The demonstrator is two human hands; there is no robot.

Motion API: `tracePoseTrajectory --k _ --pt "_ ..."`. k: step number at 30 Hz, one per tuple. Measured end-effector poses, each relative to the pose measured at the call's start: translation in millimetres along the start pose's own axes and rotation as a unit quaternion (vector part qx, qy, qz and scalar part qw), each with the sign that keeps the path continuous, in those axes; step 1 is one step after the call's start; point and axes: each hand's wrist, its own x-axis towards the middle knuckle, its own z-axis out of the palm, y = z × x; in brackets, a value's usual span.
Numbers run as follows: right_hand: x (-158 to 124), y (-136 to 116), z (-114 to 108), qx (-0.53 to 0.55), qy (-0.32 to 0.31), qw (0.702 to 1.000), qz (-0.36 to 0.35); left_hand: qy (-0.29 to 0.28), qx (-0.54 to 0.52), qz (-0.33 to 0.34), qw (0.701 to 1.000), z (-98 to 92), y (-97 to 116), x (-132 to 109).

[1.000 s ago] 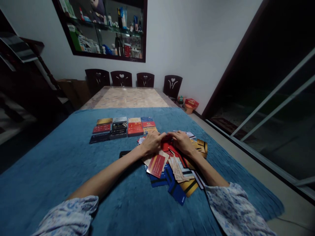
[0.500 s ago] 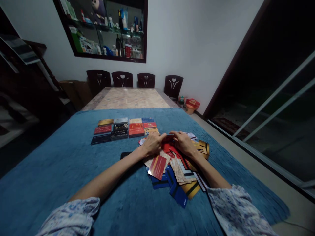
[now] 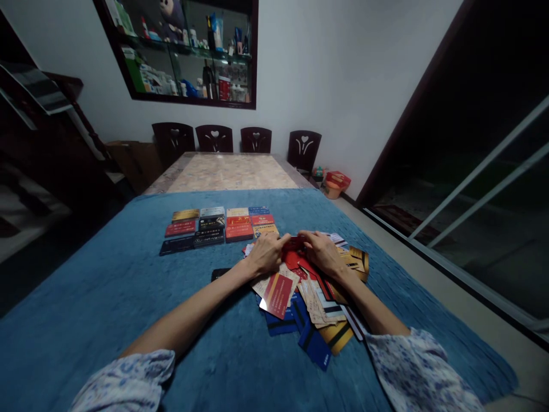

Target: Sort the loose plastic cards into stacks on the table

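A loose heap of cards (image 3: 309,300) in red, blue, gold and white lies on the blue cloth (image 3: 128,286) in front of me. My left hand (image 3: 266,254) and my right hand (image 3: 321,250) rest on the far end of the heap, fingers curled toward each other. Between their fingertips sits a dark red card (image 3: 295,244), pinched from both sides. Farther back, sorted cards (image 3: 217,228) lie in neat rows on the cloth. A black card (image 3: 219,273) shows beside my left wrist.
Beyond the cloth the bare marble tabletop (image 3: 227,170) runs to four dark chairs (image 3: 234,139) by the wall. A glass cabinet (image 3: 184,48) hangs above. A red basket (image 3: 337,182) sits on the floor at right, near sliding glass doors (image 3: 480,189).
Both hands have stayed on the heap with only slight finger movement around the red card. My view has shifted slightly.
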Motion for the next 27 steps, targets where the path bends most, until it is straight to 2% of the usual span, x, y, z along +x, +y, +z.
tracePoseTrajectory --k 5,10,17,23,27 --pt "1 -1 0 0.007 0.002 1.0 -0.009 0.002 -0.025 -0.008 1.0 1.3 -1 0" --pt "4 -2 -2 0.027 -0.005 1.0 -0.012 0.046 -0.113 -0.031 0.992 8.5 -9 2" --pt "7 2 -3 0.026 -0.025 0.998 -0.042 0.08 -0.162 -0.03 0.983 10.3 -16 7" --pt "10 6 -3 0.015 -0.046 0.998 -0.046 0.063 -0.172 -0.026 0.983 4.4 -19 8" --pt "17 4 -11 -0.012 -0.087 0.995 -0.04 0.035 -0.168 -0.015 0.985 -1.4 -26 9"
